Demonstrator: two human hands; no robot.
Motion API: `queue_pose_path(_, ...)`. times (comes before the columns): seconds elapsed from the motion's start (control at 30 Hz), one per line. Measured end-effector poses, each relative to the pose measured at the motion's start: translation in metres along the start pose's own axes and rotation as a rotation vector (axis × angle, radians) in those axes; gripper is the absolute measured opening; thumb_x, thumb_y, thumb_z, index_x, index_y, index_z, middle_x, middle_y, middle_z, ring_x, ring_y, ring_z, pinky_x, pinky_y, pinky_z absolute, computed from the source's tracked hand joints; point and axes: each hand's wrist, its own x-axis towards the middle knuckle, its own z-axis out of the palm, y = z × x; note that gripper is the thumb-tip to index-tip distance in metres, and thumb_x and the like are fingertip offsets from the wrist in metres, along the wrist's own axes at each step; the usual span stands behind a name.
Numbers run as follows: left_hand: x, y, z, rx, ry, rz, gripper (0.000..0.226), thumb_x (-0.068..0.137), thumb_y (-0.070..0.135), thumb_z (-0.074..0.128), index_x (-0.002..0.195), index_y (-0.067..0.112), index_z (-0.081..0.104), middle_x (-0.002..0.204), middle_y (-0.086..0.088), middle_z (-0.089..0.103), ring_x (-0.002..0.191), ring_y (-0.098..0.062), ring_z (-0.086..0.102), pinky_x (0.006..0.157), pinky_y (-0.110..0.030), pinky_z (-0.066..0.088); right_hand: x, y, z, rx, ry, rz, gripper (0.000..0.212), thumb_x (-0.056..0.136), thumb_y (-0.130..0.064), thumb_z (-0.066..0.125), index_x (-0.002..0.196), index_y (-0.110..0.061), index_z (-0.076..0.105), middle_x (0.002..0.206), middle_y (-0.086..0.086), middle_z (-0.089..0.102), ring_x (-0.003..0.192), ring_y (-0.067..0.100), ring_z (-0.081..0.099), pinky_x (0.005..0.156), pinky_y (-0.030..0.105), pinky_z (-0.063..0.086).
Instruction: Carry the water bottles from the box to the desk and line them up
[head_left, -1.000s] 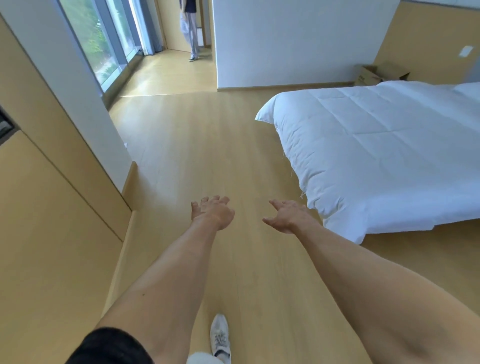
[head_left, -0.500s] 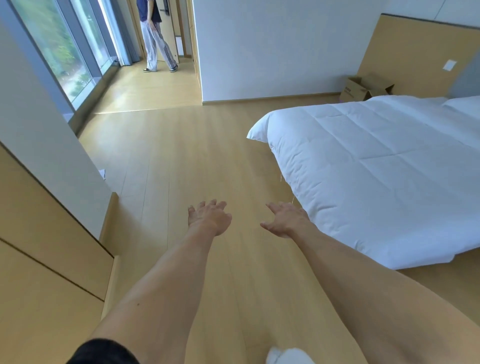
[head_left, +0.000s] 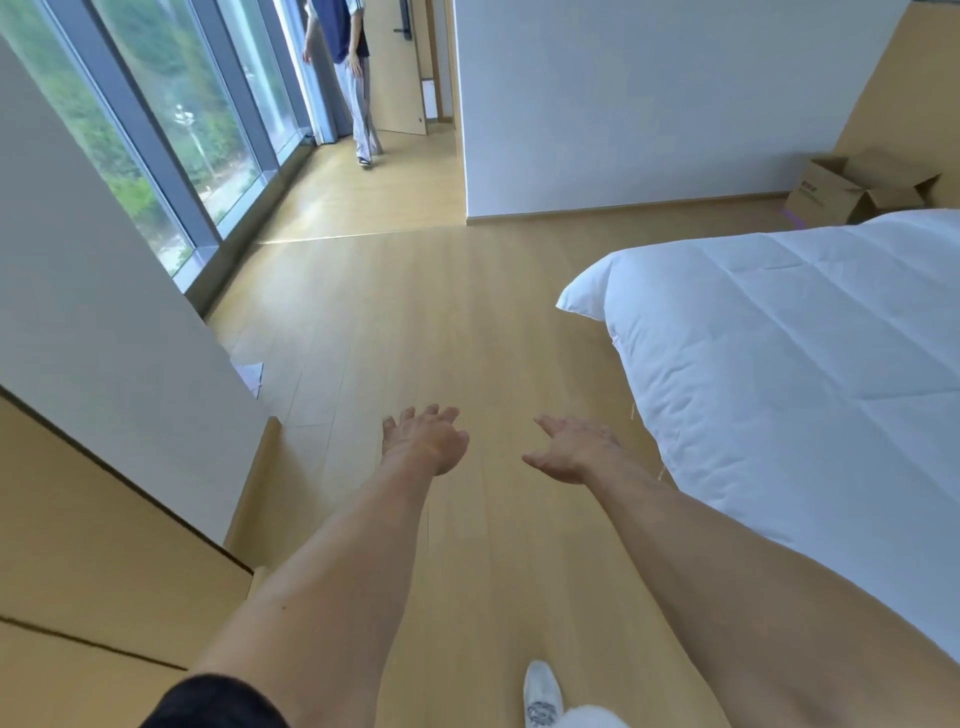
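Both arms extended forward over wood floor (head_left: 426, 322). Left hand (head_left: 423, 441) held out with fingers spread and relaxed, holding nothing. Right hand (head_left: 574, 449) likewise with fingers loosely extended, thumb out to the side, holding nothing. Hands apart from each other, neither touching anything.

Cardboard box (head_left: 857, 189) on the floor at far right, flaps open, standing against the wood panel just beyond the far edge of the bed (head_left: 805, 374). Well apart from both hands. Contents not visible from this angle; no water bottles seen.

White duvet covering bed, near corner just right of right hand. White shoe (head_left: 542, 693) at bottom edge of view. Second person (head_left: 353, 78) standing far back by the window (head_left: 156, 130). Paper sheet (head_left: 249, 375) on floor beside left wall.
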Motion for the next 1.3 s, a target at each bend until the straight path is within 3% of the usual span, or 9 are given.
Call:
queue_pose_path(0.33, 0.132, 0.027, -0.051, -0.034, -0.001, -0.041, 0.056, 0.105, 0.047, 0.031, 0.158, 0.033, 0.025, 0.166, 0.005, 0.022, 0.153, -0.029, 0.017, 0.123, -0.053, 0.011, 0.139, 0.016, -0.07, -0.019, -0.02, -0.037, 0.074, 0.095, -0.066, 0.041, 0.158, -0.038, 0.016, 0.163, 0.004, 0.026, 0.15, 0.026, 0.022, 0.12, 0.047, 0.021)
queue_pose_path(0.6, 0.254, 0.037, -0.088, -0.032, -0.01, 0.021, 0.055, 0.105, 0.046, 0.029, 0.158, 0.033, 0.025, 0.166, 0.005, 0.022, 0.153, -0.028, 0.015, 0.122, -0.053, 0.01, 0.241, 0.02, -0.115, -0.041, -0.011, 0.01, 0.072, 0.095, -0.064, 0.04, 0.158, -0.038, 0.017, 0.163, 0.002, 0.028, 0.15, 0.024, 0.023, 0.119, 0.047, 0.024)
queue_pose_path(1.0, 0.476, 0.002, -0.178, -0.034, -0.021, 0.126, 0.054, 0.105, 0.046, 0.03, 0.157, 0.033, 0.029, 0.165, 0.005, 0.026, 0.152, -0.028, 0.019, 0.121, -0.052, 0.012, 0.425, -0.033, -0.22, -0.019, 0.009, 0.115, 0.071, 0.096, -0.061, 0.043, 0.158, -0.036, 0.018, 0.163, 0.003, 0.027, 0.149, 0.026, 0.024, 0.119, 0.048, 0.023)
queue_pose_path(1.3, 0.588, -0.013, -0.218, -0.015, -0.032, 0.138, 0.054, 0.105, 0.045, 0.029, 0.157, 0.031, 0.029, 0.165, 0.005, 0.025, 0.152, -0.027, 0.02, 0.121, -0.052, 0.013, 0.533, -0.053, -0.27, -0.018, 0.03, 0.116, 0.071, 0.096, -0.06, 0.042, 0.158, -0.034, 0.019, 0.162, 0.002, 0.029, 0.148, 0.025, 0.027, 0.117, 0.047, 0.026)
